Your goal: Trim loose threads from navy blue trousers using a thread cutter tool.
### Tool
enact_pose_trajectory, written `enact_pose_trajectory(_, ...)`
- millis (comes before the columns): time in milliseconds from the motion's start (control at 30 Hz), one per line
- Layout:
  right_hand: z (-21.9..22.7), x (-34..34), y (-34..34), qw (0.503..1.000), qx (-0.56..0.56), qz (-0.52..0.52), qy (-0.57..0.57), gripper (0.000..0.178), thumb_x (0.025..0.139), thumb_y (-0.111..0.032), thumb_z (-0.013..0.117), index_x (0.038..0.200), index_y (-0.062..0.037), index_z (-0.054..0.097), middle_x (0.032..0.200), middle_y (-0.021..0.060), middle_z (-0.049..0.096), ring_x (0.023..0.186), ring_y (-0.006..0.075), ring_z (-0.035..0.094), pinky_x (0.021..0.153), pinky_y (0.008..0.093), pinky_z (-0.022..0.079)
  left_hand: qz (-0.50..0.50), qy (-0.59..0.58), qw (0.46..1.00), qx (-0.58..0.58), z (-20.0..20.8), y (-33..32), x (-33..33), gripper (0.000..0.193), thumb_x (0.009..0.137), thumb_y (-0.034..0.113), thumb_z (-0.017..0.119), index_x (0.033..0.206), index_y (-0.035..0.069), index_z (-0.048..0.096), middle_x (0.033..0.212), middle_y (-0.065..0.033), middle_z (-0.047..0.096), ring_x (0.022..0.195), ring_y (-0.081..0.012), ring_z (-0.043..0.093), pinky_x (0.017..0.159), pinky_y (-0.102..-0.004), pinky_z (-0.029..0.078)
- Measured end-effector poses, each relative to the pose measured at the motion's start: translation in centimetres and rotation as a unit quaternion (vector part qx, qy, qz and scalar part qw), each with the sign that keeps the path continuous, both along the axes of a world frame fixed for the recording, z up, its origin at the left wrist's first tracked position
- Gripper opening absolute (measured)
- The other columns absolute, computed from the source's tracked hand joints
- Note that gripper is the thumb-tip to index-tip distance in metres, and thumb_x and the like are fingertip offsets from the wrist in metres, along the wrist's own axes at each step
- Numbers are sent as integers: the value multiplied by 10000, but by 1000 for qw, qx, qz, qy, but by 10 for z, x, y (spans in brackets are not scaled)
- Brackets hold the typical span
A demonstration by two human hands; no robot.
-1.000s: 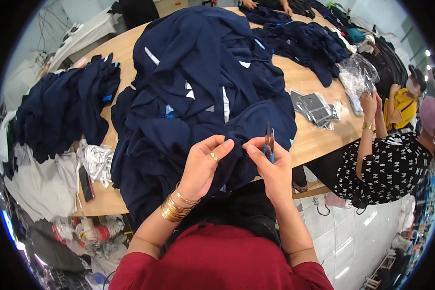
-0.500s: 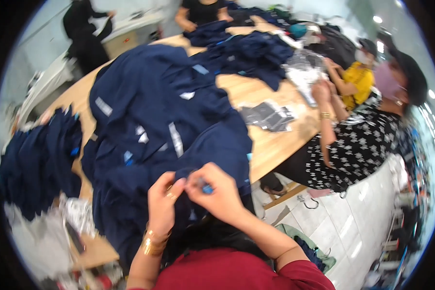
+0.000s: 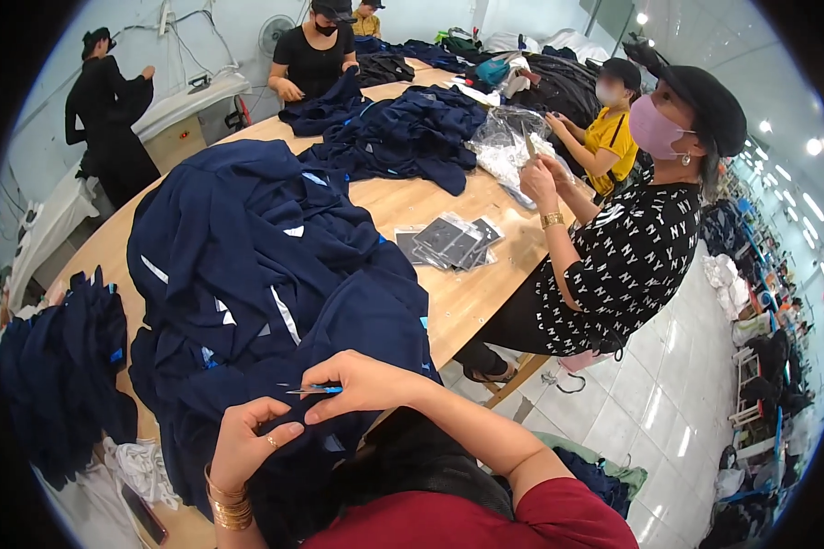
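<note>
Blue-handled scissors [image 3: 325, 391]: in the right hand [image 3: 371, 384], long axis nearly level from right to left, blade tips toward the left.
Right fingers: closed round the scissors' handles, so the blades poke out past them.
Left hand [image 3: 241, 448]: nearer to me than the blades and a little left, with bracelets at its wrist.
Left fingers: thumb and forefinger bent toward each other; I cannot tell whether they pinch anything.
Blade tips: just far of the left forefinger; touching or not, I can't make out.
Navy garment pile [image 3: 220, 201]: beneath and far of both hands, heaped over the worktop [image 3: 453, 311].
Grey packets [image 3: 453, 240]: lying on the worktop, far and right of the right hand.
</note>
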State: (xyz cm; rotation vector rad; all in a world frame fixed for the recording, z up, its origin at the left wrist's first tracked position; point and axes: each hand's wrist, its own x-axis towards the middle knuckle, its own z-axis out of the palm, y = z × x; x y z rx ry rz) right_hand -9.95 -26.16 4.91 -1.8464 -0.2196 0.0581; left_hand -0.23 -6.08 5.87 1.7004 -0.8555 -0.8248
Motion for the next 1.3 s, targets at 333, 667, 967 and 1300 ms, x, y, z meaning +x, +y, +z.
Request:
enact_pose_trajectory(333,9,8,23,974,-145,-160,-73,227,726,-158,730,867,-13,626,733,84,610,672,157,577,637,261,444,29,-183,982,-39,-10,14,4,228,795,208,667,919,24,616,775,-125,627,674,-222,617,630,-299,469)
enact_pose_trajectory(667,26,30,32,853,-204,-361,-318,294,632,131,627,866,-46,648,772,66,544,623,149,540,534,229,405,406,-453,762,-222,14,47,62,373,556,-212,465,821,29,569,851,-53,590,540,-125,397,485,-227,315)
enact_pose_trajectory(967,-90,0,44,882,-247,-314,-250,395,564,139,630,886,-86,669,842,67,517,645,169,549,540,254,436,433,-390,808,-89,-92,87,67,258,574,-181,461,734,21,439,756,-59,449,578,-156,421,513,-239,356)
enact_pose_trajectory(1300,-94,-11,49,859,-254,-330,-299,458,515,123,672,920,-89,663,878,55,517,615,149,568,484,257,445,335,-295,894,-40,-81,104,60,264,635,-65,605,873,29,540,799,-27,523,713,-111,515,669,-218,418)
